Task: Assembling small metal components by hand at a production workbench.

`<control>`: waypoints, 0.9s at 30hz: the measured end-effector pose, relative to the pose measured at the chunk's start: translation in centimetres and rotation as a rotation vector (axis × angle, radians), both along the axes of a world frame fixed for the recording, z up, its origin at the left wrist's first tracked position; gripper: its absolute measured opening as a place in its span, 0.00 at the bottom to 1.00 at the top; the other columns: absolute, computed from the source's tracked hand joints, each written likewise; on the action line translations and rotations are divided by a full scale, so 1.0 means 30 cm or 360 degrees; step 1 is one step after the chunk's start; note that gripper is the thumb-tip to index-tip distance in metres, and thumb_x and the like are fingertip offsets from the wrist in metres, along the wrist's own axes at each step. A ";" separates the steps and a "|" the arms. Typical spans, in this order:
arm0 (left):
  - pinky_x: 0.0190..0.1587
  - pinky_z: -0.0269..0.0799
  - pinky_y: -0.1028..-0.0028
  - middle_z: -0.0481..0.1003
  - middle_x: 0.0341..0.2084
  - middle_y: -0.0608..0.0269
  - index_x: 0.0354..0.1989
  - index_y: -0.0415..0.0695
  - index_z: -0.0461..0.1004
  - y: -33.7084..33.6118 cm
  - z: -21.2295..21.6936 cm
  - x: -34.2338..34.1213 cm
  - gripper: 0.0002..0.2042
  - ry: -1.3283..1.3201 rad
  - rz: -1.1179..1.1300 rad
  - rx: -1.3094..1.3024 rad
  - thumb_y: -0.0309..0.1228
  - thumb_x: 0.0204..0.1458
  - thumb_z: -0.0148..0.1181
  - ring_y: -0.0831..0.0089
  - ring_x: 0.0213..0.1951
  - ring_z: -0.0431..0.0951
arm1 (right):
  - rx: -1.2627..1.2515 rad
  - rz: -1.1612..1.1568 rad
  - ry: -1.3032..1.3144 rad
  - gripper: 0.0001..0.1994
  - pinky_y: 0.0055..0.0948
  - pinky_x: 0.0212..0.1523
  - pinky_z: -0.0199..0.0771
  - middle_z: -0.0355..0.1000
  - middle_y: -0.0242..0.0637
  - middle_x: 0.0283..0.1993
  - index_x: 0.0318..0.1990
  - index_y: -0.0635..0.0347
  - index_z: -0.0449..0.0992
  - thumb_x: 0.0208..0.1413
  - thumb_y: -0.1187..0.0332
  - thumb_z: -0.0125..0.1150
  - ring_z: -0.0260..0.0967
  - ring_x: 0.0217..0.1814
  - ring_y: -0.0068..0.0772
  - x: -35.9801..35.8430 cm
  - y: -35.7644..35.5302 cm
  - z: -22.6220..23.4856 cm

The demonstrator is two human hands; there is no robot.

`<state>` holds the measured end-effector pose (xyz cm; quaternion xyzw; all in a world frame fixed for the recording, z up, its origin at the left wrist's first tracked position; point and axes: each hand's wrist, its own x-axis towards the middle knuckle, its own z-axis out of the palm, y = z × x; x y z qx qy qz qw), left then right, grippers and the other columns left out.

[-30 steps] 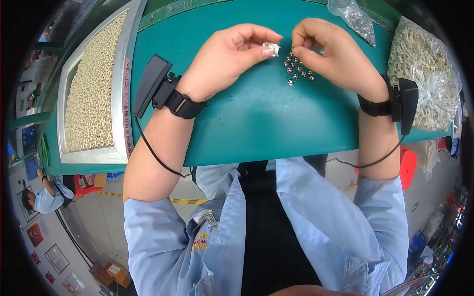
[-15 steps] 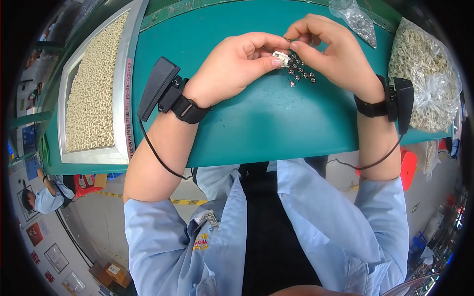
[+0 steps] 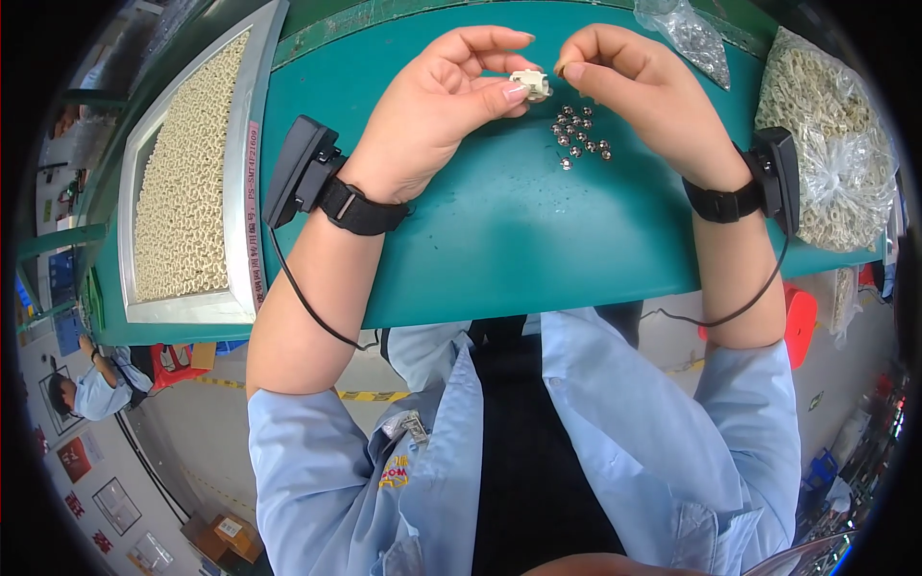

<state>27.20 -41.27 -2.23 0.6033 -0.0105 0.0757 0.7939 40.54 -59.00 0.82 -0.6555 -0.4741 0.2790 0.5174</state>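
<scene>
Fitting a small metal piece into a white plastic part, held above the bench (image 3: 499, 250).

The left hand (image 3: 437, 106) pinches the white plastic part (image 3: 530, 84); the right hand (image 3: 639, 91) has its grip pressed on something tiny beside it. Seating it likely needs fine alignment. Since half a second ago the hands have lifted clear of the metal beads (image 3: 578, 134).

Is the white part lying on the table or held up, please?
Held up: the left hand pinches the white part above the table.

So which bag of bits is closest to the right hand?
The big clear bag of cream pieces, right beside the right hand's wrist; the small bag of metal bits lies farther up.
</scene>
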 end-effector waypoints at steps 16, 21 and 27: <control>0.45 0.74 0.80 0.75 0.41 0.59 0.54 0.38 0.67 0.002 0.006 0.003 0.19 -0.0043 0.0016 -0.0060 0.23 0.53 0.61 0.78 0.41 0.76 | -0.0039 -0.0069 -0.0040 0.06 0.13 0.32 0.60 0.66 0.22 0.31 0.37 0.63 0.72 0.59 0.69 0.55 0.59 0.32 0.10 -0.046 0.012 0.006; 0.45 0.74 0.79 0.76 0.41 0.58 0.54 0.38 0.67 0.004 0.010 0.003 0.19 0.0018 0.0011 -0.0073 0.24 0.54 0.60 0.77 0.40 0.77 | -0.0018 -0.0135 -0.0508 0.06 0.14 0.31 0.60 0.66 0.22 0.30 0.37 0.63 0.72 0.59 0.69 0.56 0.59 0.31 0.10 -0.056 0.013 0.011; 0.44 0.75 0.77 0.76 0.41 0.55 0.53 0.38 0.67 0.002 0.012 0.000 0.17 0.0041 0.0014 -0.0188 0.23 0.55 0.58 0.74 0.41 0.78 | 0.0081 -0.0207 -0.0556 0.04 0.24 0.30 0.66 0.70 0.37 0.27 0.33 0.64 0.73 0.55 0.73 0.58 0.68 0.29 0.28 -0.083 0.000 0.055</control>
